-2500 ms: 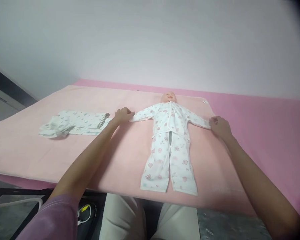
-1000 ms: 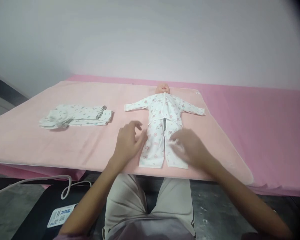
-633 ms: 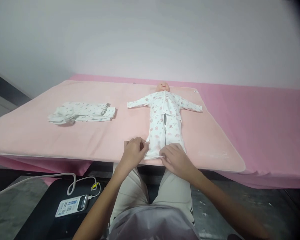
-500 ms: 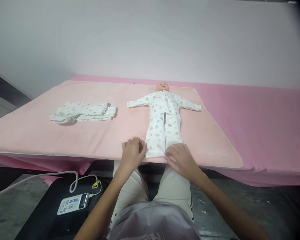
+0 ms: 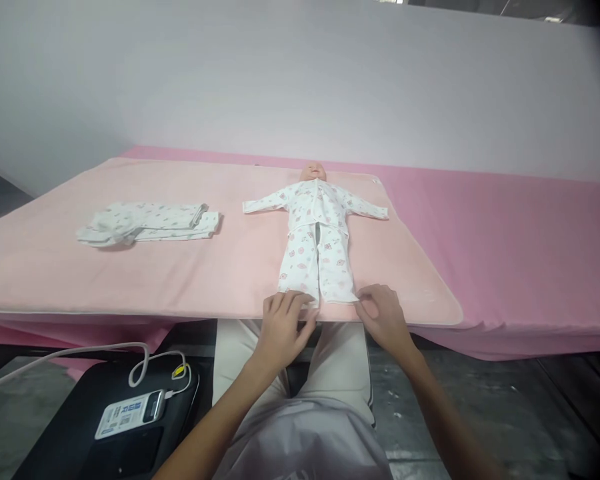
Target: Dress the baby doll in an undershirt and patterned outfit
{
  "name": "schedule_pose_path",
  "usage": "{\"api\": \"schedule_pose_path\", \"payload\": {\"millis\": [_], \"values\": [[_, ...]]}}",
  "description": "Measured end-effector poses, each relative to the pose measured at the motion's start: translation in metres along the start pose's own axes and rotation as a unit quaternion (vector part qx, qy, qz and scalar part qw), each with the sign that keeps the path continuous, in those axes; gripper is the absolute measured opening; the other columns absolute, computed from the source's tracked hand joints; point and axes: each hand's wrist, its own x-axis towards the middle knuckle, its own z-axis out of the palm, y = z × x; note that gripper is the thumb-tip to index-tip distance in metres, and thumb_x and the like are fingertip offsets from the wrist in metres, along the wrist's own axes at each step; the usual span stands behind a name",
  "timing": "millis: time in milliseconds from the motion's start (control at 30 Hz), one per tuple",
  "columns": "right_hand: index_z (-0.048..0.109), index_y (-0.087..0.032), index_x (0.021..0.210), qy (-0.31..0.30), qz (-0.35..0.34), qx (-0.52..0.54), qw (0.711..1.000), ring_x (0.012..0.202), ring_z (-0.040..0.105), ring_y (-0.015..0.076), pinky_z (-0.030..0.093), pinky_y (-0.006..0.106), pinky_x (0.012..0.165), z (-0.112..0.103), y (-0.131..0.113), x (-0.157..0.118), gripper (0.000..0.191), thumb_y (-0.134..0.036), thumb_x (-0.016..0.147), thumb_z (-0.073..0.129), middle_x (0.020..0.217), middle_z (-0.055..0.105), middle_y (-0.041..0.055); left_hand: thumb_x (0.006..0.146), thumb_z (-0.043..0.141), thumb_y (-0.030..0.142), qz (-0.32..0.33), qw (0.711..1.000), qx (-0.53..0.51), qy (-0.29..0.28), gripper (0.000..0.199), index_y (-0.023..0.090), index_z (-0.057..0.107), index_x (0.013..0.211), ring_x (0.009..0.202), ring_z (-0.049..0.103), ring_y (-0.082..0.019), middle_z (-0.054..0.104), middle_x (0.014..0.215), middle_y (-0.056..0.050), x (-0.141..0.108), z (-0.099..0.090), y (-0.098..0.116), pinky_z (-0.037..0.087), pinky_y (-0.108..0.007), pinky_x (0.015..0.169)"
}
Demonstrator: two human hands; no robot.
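A doll (image 5: 313, 171) lies on its back, dressed in a white patterned baby top (image 5: 316, 203) with both sleeves spread sideways. Below the top are matching baby trousers (image 5: 336, 267), the two legs side by side with their hems toward me. My right hand (image 5: 384, 317) pinches the outer corner of the right trouser hem between thumb and fingers. Over the hem of the left trouser leg lies my left hand (image 5: 285, 327), its fingers spread and thumb apart from them; they partly hide that hem.
Folded white patterned baby clothes (image 5: 150, 223) lie on the left of the light pink mat (image 5: 240, 267). Darker pink cloth (image 5: 505, 253) covers the table to the right. On a black seat (image 5: 55, 427) at lower left rests a white device (image 5: 130, 413) with a cable (image 5: 90, 348). A pale wall stands behind.
My right hand has moved from the left leg's inner hem corner to the right leg's outer corner. My left hand has let go of the outer corner and shifted right over the left hem.
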Motion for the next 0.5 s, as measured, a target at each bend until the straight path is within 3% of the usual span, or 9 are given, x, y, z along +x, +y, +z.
{"api": "schedule_pose_path", "payload": {"millis": [133,233,333,500], "values": [[0.064,-0.026,0.110,0.040,0.002,0.029,0.999,0.090,0.068,0.0245,0.049,0.043,0.088,0.002,-0.010,0.001,0.008,-0.021,0.103,0.066,0.097,0.071,0.0023,0.110,0.070,0.036,-0.003,0.998,0.028,-0.055,0.022,0.019,0.064,0.123,0.108,0.063,-0.030,0.074,0.119,-0.009,0.032,0.017,0.018,0.041,-0.044,0.095],[0.064,-0.026,0.110,0.057,-0.006,0.040,0.998,0.086,0.068,0.0236,0.051,0.041,0.085,0.000,-0.014,0.001,0.011,-0.019,0.102,0.066,0.096,0.071,0.0022,0.108,0.068,0.025,-0.020,0.996,0.046,-0.080,0.012,0.019,0.061,0.116,0.103,0.063,-0.028,0.074,0.111,-0.007,0.043,0.024,0.019,0.040,-0.044,0.092],[0.064,-0.027,0.110,0.056,-0.016,0.036,0.998,0.088,0.069,0.0245,0.052,0.041,0.084,-0.003,-0.012,-0.001,0.013,-0.019,0.100,0.066,0.096,0.072,0.0026,0.106,0.064,0.016,0.000,0.997,0.030,-0.074,0.008,0.021,0.059,0.111,0.098,0.062,-0.025,0.073,0.103,-0.004,0.039,0.023,0.015,0.039,-0.044,0.091],[0.064,-0.027,0.115,0.025,-0.036,-0.002,0.999,0.094,0.071,0.0267,0.052,0.044,0.088,-0.010,0.001,-0.004,0.017,-0.020,0.100,0.068,0.101,0.074,0.0039,0.106,0.064,0.018,0.060,0.997,0.025,-0.045,0.006,0.021,0.060,0.109,0.099,0.062,-0.026,0.072,0.101,-0.004,0.024,0.021,0.010,0.041,-0.044,0.094]]}}
